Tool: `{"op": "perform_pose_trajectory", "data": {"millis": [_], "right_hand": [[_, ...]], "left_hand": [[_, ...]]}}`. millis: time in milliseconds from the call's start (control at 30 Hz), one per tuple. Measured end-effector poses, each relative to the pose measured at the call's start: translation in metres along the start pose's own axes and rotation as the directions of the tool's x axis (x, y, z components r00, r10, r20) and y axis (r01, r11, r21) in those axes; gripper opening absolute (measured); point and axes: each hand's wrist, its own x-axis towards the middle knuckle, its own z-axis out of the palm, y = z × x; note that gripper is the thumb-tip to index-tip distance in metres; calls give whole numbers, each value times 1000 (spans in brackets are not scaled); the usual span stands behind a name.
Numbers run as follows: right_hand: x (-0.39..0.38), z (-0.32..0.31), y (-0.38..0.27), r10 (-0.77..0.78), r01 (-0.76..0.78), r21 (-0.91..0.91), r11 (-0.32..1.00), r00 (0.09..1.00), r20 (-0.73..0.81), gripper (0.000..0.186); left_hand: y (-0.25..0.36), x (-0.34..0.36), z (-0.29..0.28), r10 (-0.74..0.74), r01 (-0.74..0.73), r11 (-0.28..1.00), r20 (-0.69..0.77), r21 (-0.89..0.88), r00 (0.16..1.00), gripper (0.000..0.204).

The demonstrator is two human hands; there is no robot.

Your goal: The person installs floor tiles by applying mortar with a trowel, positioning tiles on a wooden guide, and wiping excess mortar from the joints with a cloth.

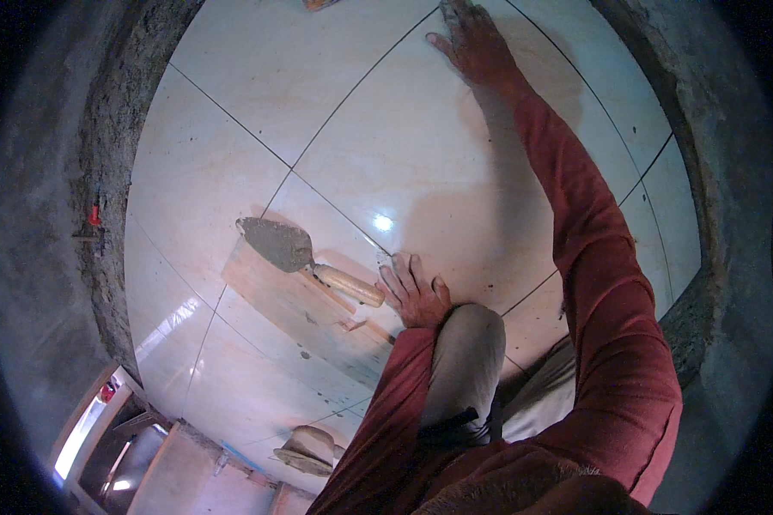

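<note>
Both hands lie open and empty, left hand (414, 292) beside the trowel (305, 256), right hand (475, 45) pressing the tile (421, 163); seating it seems underway.

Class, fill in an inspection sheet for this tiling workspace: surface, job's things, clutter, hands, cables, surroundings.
Surface: glossy pale floor tiles with dark joint lines; grey specks near the right edge.
Job's things: trowel, its blade coated in grey mortar, wooden handle beside the left hand; it lies on a wooden board.
Clutter: a hat-like object on the tiles at lower left; small red item on the left wall.
Hands: left hand flat on a tile, empty; right hand stretched out, flat on a far tile, empty.
Cables: nothing seen.
Surroundings: rough grey cement walls; bright opening at lower left.
</note>
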Motion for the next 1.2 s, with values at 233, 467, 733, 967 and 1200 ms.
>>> {"op": "perform_pose_trajectory", "data": {"millis": [233,467,733,967,1200], "right_hand": [[-43,-2,-27,-73,82,-140,987,995,73,71],[-22,-8,-184,-107,102,37,994,980,168,79],[-71,-18,-287,-378,309,407,859,921,98,66],[-72,-24,-294,-332,256,430,866,937,110,54],[-80,-15,-250,-314,237,442,865,943,107,49]], "left_hand": [[-7,-3,1,-25,26,999,16,-41,1000,70],[-4,-4,0,-48,48,998,-2,-27,999,67],[-4,-7,5,-32,31,999,-57,-19,998,60],[0,-3,-2,-60,60,998,-27,-5,998,62],[-3,-1,-2,-19,19,1000,-59,-4,998,62]]}}
